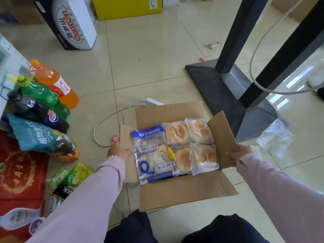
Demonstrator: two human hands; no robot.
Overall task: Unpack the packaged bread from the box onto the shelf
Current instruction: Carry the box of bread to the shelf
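An open cardboard box [182,193] stands on the tiled floor in front of me. Inside lie a blue-and-white bag of sliced bread [152,155] on the left and several clear packs of round buns [177,133] on the right. My left hand [120,151] grips the box's left flap, fingers curled over its edge next to the blue bag. My right hand [235,153] grips the raised right flap. Both sleeves are pink.
Soda bottles [54,85], snack bags [43,139] and red gift boxes [19,174] crowd the floor on the left by a white shelf edge [8,57]. A black stand base [228,92] sits right of the box. A white cable [105,123] and power strip lie behind it.
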